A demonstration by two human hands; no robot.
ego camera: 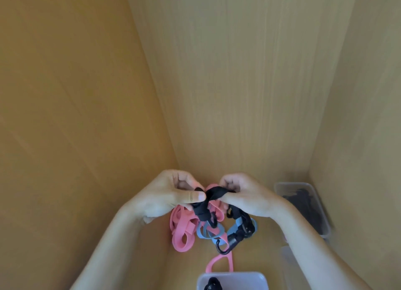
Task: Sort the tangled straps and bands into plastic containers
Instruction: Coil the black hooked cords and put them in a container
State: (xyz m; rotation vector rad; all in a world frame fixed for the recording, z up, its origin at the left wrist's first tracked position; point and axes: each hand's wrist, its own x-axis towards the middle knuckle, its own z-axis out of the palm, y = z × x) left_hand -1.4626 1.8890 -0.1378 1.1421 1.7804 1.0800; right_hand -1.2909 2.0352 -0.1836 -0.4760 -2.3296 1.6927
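A tangle of pink bands (182, 229), blue bands (207, 232) and a black strap (213, 194) with black clips (233, 238) hangs between my hands above the wooden floor of a cabinet. My left hand (173, 194) pinches the black strap between thumb and fingers. My right hand (245, 194) grips the same strap from the right, fingers curled round it. A loose pink band (219, 262) trails down toward the near container.
A clear plastic container (280, 188) holding black straps stands at the right against the cabinet wall. A second container (258, 279) with a black strap inside sits at the bottom edge. Wooden walls close in on the left, back and right.
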